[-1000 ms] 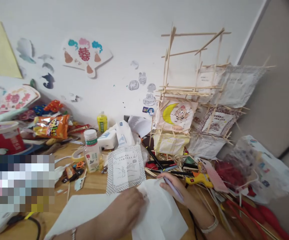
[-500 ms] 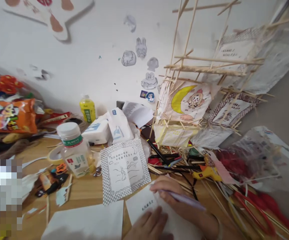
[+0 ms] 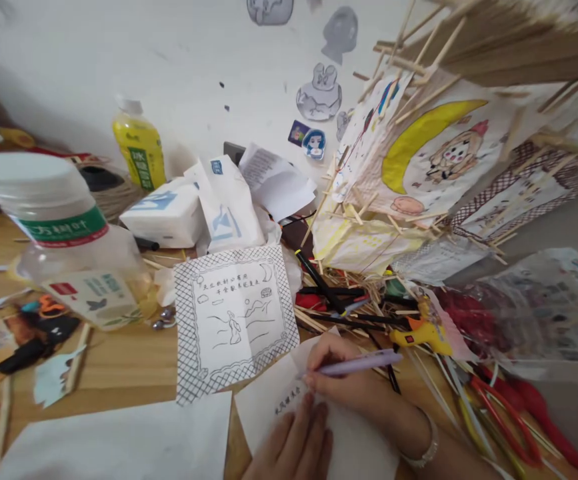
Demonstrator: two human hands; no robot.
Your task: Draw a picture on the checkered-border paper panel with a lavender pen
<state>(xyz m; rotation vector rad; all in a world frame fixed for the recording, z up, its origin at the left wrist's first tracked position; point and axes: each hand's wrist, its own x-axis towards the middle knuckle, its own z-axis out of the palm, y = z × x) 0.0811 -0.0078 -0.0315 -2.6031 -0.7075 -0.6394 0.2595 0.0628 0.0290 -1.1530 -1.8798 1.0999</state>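
In my right hand [image 3: 349,380] is a light purple pen [image 3: 356,363], gripped near its tip, which is at the paper by a short line of dark handwritten characters. My left hand [image 3: 296,440] lies flat on the same white paper sheet [image 3: 356,440], fingers stretched out just below the writing. Beyond the hands is a finished line drawing [image 3: 236,313] with a cross-hatched border, a moon, hills and a figure. Another white sheet [image 3: 119,440], blank where it shows, lies to the left.
A clear bottle with a white cap [image 3: 83,260] stands at the left. Behind are tissue packs [image 3: 166,217] and a yellow bottle [image 3: 139,147]. At right are a stick-and-paper lantern frame [image 3: 439,153], a yellow glue gun [image 3: 426,333], loose sticks and red-handled scissors [image 3: 503,420].
My view has moved nearer and lower, so the bottle and lantern look larger. The pen has tilted flatter and my right hand has shifted slightly over the writing.
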